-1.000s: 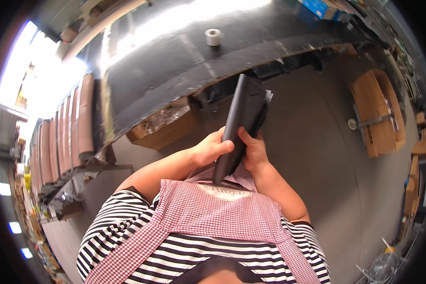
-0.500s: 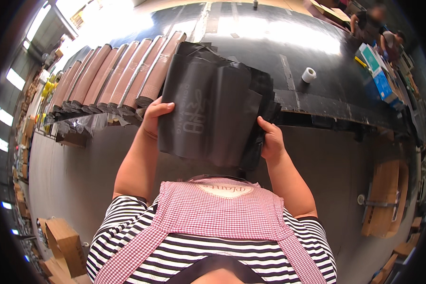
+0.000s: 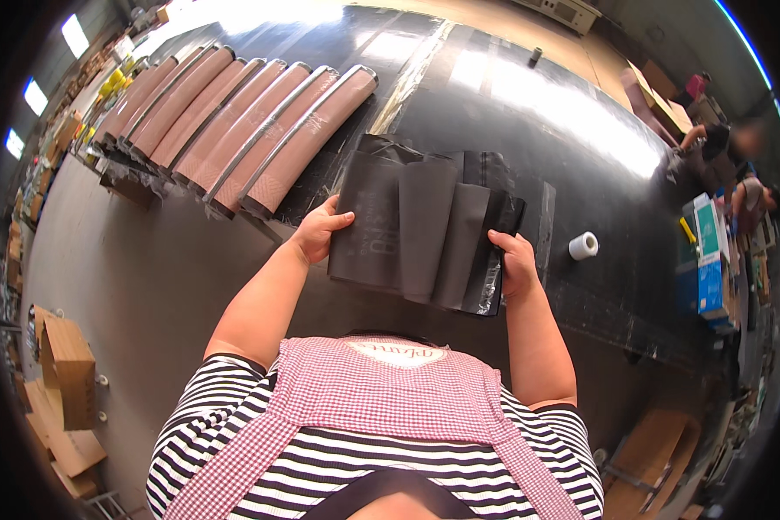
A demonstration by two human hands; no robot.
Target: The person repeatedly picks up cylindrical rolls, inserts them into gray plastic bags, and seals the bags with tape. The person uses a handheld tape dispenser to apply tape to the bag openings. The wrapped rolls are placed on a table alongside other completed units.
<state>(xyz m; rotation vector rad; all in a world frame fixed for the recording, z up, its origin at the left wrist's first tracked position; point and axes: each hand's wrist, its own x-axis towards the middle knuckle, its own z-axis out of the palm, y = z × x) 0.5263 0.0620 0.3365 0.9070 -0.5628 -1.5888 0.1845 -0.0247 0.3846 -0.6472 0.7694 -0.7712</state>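
Note:
A stack of black plastic bags (image 3: 420,230), with pale printing on its left part, is held between my two hands at the near edge of the black table (image 3: 485,121). My left hand (image 3: 322,230) grips its left edge, thumb on top. My right hand (image 3: 516,264) closes on the right edge, where glossy layers fan out. The top layers are folded and overlap unevenly; the fingers beneath are hidden.
Several pink rolled mats (image 3: 308,134) in clear wrap lie side by side at the left. A white roll (image 3: 583,246) stands to the right, before blue and green boxes (image 3: 711,282). Two people (image 3: 711,147) work at the far right. Cardboard boxes (image 3: 65,373) sit on the floor.
The view has turned, so the table and mats appear shifted. The bags now lie flatter, and their upper layers spread in separate folds toward my right hand. Both hands still hold the edges.

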